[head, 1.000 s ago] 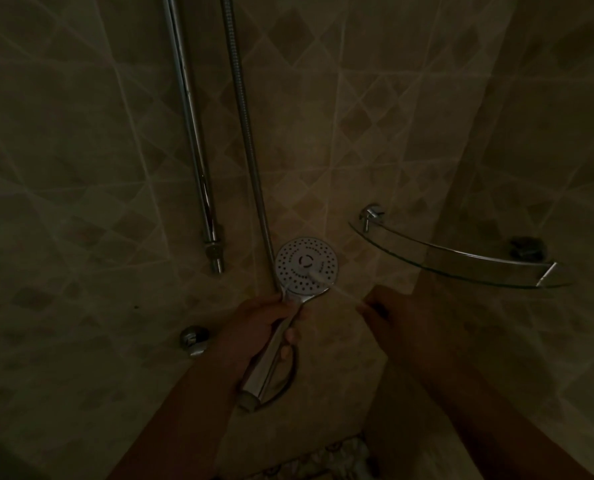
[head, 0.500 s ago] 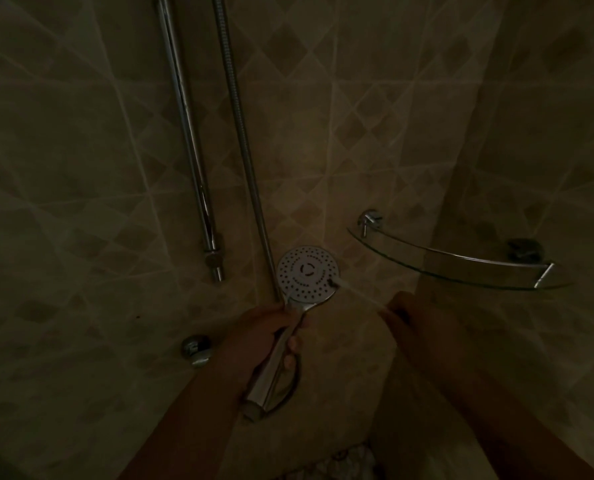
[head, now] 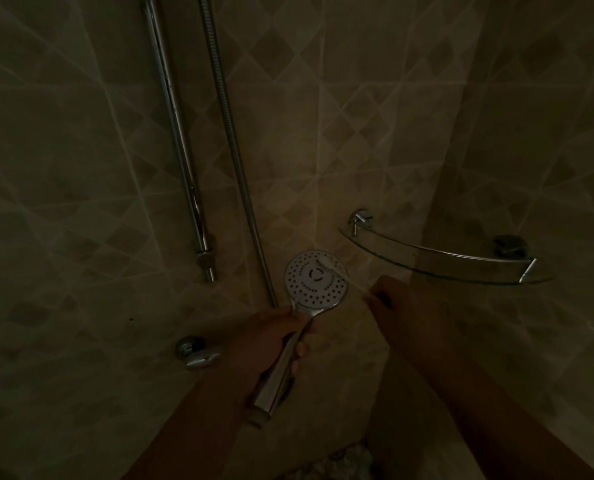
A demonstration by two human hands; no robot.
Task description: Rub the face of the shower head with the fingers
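In a dim tiled shower, my left hand (head: 271, 337) grips the chrome handle of a round hand shower head (head: 316, 284), whose holed face is turned up toward me. My right hand (head: 402, 306) is to the right of the head and pinches a thin pale stick (head: 356, 286). The stick reaches left across the face, with its tip on the upper middle of the face. What kind of tool the stick is cannot be made out in the dark.
A chrome slide rail (head: 181, 150) and the metal shower hose (head: 229, 133) run down the wall above the head. A glass corner shelf (head: 461, 268) juts out at the right, just above my right hand. A chrome wall fitting (head: 195, 351) sits left of my left wrist.
My right hand drew away to the right, then came back left. The stick's tip went from the face's lower right edge to its upper middle. My left hand kept its grip.
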